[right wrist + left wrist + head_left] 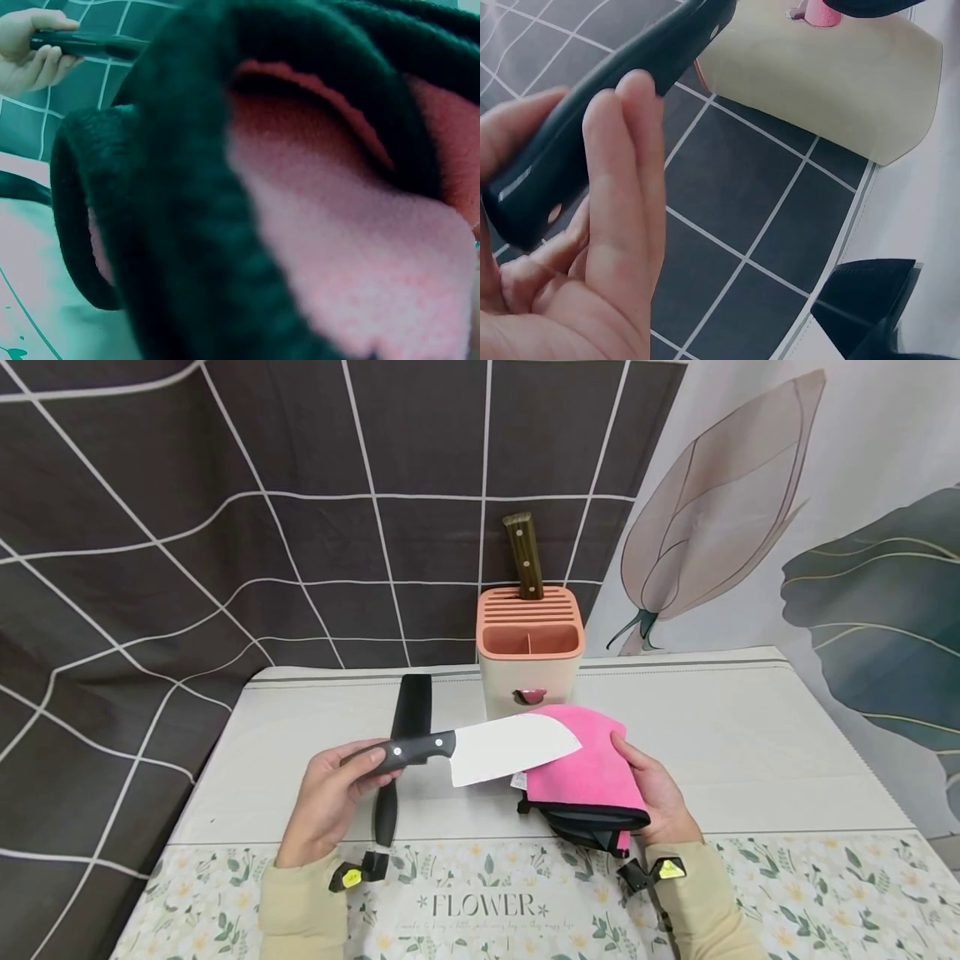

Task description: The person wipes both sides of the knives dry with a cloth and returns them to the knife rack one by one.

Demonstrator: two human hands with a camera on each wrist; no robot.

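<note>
My left hand [327, 802] grips the black handle of a kitchen knife [513, 747], its wide pale blade pointing right. In the left wrist view, fingers [619, 180] wrap the dark riveted handle [562, 142]. My right hand [660, 793] holds a folded pink cloth [581, 760] with black edging, and the blade's tip overlaps it in the head view. Close up in the right wrist view, the pink cloth [337, 232] shows its thick dark border. Below the left hand's knife lies a black knife [412, 706] with a black handle, partly hidden.
Behind the cloth stands a cream knife block [495, 685] with an orange slotted top; a wooden-handled knife [525, 556] sits in it. A dark tile-patterned curtain [315, 543] backs the table. A flower-print mat [480, 935] covers the front.
</note>
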